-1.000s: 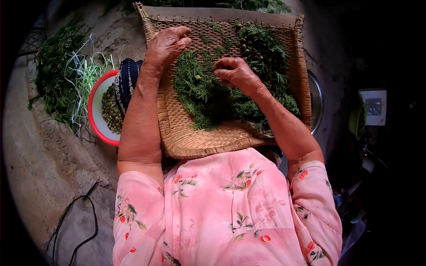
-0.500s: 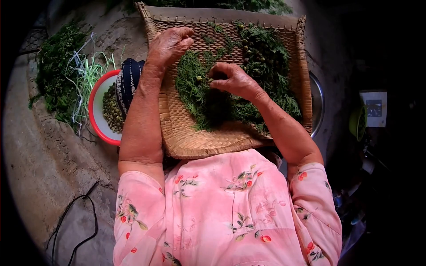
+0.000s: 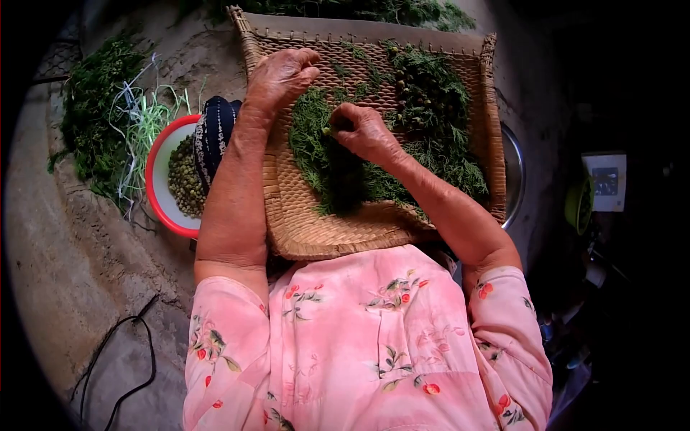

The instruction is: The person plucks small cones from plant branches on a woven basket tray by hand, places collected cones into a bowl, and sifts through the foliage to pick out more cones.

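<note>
- Since the earlier frame, the right hand [image 3: 368,133] has moved left across the leafy sprigs [image 3: 309,144], its thumb and index fingertip now drawn together; the left hand [image 3: 280,77] has barely shifted.
- The sprigs lie in the woven tray [image 3: 316,235], its near edge by the pink shirt [image 3: 359,323]. The right fingers are curled beside a pale green cone [image 3: 326,131]; I cannot tell whether they grip it.
- The left fingers are bent inward over the tray's far left part; whether they hold anything, I cannot tell.
- The sprigs look light, soft and springy, likely to tangle; the cone looks small and firm, best pinched close to its stalk.
- A darker cluster of cones [image 3: 428,86] sits among foliage at the right.
- Left of the tray, a red-rimmed bowl [image 3: 150,172] holds loose cones [image 3: 185,179]; a dark patterned cloth [image 3: 214,136] and the left forearm partly block it.
- A metal basin [image 3: 514,176] shows past the tray's right edge.
</note>
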Tool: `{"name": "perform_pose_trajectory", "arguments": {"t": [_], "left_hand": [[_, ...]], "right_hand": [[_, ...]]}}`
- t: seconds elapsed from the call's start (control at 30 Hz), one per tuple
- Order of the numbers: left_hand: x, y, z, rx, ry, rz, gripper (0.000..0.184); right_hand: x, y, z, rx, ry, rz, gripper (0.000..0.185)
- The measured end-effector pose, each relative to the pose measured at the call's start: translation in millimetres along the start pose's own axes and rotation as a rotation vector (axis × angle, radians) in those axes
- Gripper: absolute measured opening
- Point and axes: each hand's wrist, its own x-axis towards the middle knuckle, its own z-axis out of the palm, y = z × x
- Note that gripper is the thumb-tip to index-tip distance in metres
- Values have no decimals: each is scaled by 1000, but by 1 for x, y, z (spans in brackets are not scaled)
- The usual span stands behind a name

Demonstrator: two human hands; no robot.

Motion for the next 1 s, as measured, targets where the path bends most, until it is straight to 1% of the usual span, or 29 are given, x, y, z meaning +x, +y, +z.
{"name": "perform_pose_trajectory", "arguments": {"t": [0.03, 0.07, 0.17, 0.23, 0.33, 0.4, 0.43, 0.5, 0.53, 0.57, 0.63, 0.7, 0.73, 0.77, 0.83, 0.87, 0.9, 0.97, 1.0], "left_hand": [[0, 0, 0, 0, 0, 0, 33], [0, 0, 0, 6, 8, 9, 33], [0, 1, -1, 17, 3, 10, 34], [0, 2, -2, 24, -11, 4, 34], [0, 2, -1, 45, -20, -22, 34], [1, -2, 2, 16, 5, -19, 34], [0, 0, 0, 16, 5, -19, 34], [-1, 5, -4, 33, -21, -44, 34], [-1, 6, -3, 33, -25, -37, 34], [-1, 5, -3, 22, -15, -37, 34], [-3, 6, -3, 18, -16, -23, 34], [-4, 10, -4, -30, -18, -74, 35], [-3, 13, -4, 31, -53, -99, 35], [-2, 11, -2, 44, -60, -87, 35], [-2, 9, 4, 218, -40, 4, 35], [1, 9, 6, 264, -96, 54, 35], [4, 8, 9, 275, -101, 63, 35], [15, 2, 21, 361, -129, 275, 33], [22, 6, 28, 411, -161, 268, 33]], "right_hand": [[-1, 0, 6, -154, 48, -92, 18], [-3, 5, 12, -207, 61, -158, 25], [-6, -1, 18, -288, 27, -149, 25], [-6, -2, 20, -249, 26, -154, 25], [-4, -1, 17, -304, 10, -154, 25], [-3, 2, 8, 41, -39, -69, 28], [-4, -6, -1, 211, -77, 51, 29], [-7, -23, -32, 585, -218, 320, 16], [-8, -21, -44, 798, -231, 320, 15], [-9, -19, -56, 836, -221, 293, 15], [-10, -17, -73, 1130, -201, 93, 16], [-12, -20, -88, 1219, -56, 69, 19], [-8, -9, -94, 1268, -103, -23, 23], [-5, -5, -96, 1333, -81, -82, 25], [-2, -1, -101, 1432, -45, -49, 26], [-1, 0, -104, 1440, -35, -62, 26], [-1, 1, -105, 1435, -4, -37, 26], [-1, 3, -106, 1442, 33, -20, 26], [-2, 0, -107, 1408, 76, 14, 27]]}}
